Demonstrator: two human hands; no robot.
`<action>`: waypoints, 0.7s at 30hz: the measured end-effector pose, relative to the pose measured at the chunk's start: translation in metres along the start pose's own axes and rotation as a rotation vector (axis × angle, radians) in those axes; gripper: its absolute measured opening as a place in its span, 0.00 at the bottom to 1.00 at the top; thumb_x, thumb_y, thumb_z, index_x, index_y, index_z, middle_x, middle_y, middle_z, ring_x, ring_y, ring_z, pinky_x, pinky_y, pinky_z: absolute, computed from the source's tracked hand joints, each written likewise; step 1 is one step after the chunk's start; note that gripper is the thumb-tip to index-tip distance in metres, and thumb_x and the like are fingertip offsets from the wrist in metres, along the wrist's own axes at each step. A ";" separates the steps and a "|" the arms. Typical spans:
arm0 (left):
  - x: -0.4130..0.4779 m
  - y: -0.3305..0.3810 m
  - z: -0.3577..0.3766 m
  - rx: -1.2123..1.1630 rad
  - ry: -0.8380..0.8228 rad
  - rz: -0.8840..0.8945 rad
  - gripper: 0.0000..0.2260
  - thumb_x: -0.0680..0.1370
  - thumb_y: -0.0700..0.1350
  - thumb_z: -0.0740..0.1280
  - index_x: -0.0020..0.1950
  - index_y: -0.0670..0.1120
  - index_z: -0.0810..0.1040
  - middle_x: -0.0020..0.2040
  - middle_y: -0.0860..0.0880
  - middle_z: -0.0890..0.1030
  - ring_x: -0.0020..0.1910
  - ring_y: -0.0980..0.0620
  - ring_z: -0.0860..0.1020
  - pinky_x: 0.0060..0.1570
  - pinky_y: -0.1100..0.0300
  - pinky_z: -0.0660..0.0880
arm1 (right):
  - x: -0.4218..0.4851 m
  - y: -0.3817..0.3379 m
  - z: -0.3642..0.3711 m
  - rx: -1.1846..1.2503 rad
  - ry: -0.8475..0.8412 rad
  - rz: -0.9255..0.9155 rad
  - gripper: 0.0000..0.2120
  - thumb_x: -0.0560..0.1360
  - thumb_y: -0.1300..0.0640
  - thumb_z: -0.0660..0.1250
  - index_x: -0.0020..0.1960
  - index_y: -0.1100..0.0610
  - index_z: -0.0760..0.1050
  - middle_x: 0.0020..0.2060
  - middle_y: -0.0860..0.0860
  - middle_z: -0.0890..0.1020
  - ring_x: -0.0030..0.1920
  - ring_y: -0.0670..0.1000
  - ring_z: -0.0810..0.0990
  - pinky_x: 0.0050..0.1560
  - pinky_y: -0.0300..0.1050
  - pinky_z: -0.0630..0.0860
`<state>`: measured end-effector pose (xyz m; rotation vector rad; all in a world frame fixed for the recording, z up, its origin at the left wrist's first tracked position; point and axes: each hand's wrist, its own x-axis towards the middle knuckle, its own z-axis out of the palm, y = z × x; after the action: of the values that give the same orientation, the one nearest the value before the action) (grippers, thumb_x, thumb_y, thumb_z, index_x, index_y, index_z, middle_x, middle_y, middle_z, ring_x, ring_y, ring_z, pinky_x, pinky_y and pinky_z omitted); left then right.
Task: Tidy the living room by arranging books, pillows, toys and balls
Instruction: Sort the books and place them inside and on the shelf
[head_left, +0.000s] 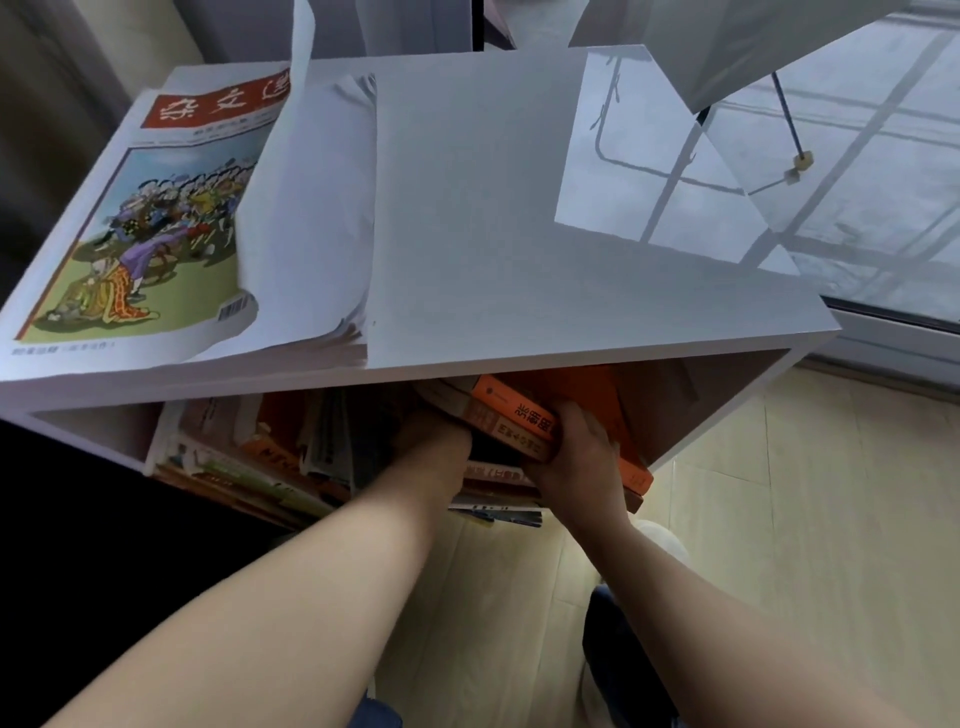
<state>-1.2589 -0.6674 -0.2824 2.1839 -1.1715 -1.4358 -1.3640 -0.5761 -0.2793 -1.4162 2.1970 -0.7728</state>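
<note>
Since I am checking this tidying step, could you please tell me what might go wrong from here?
The orange books gripped by the right hand jut past the front of the white shelf, so they could slide out. The left hand has its fingers hidden among books and might get pinched. The magazine stack on top has loose curling pages; a jolt could shift it.

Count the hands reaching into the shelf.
2. The left hand reaches into the shelf just left of the orange books, with its fingers hidden. The right hand grips those books from the right.
</note>
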 end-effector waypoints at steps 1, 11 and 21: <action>0.002 0.001 -0.003 -0.056 0.000 -0.005 0.16 0.80 0.47 0.59 0.64 0.41 0.73 0.61 0.41 0.77 0.58 0.40 0.77 0.58 0.49 0.75 | 0.000 0.001 -0.001 0.011 -0.001 0.000 0.22 0.71 0.61 0.70 0.63 0.56 0.70 0.58 0.52 0.76 0.63 0.54 0.72 0.66 0.50 0.62; -0.012 0.001 -0.007 -0.253 -0.245 -0.040 0.04 0.77 0.39 0.66 0.42 0.42 0.75 0.39 0.46 0.79 0.35 0.50 0.78 0.27 0.61 0.75 | 0.002 0.000 -0.002 0.107 0.032 0.014 0.24 0.68 0.63 0.72 0.62 0.58 0.71 0.56 0.53 0.77 0.60 0.55 0.74 0.64 0.57 0.69; -0.009 0.002 -0.059 -0.352 0.160 0.169 0.06 0.75 0.38 0.67 0.51 0.45 0.76 0.53 0.44 0.79 0.52 0.43 0.77 0.55 0.47 0.76 | 0.014 -0.033 0.024 0.226 -0.077 -0.026 0.27 0.67 0.63 0.72 0.64 0.57 0.69 0.59 0.53 0.74 0.62 0.54 0.70 0.66 0.53 0.66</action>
<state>-1.2110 -0.6732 -0.2480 1.8721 -0.9410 -1.2615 -1.3325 -0.6053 -0.2770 -1.3415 1.9676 -0.9269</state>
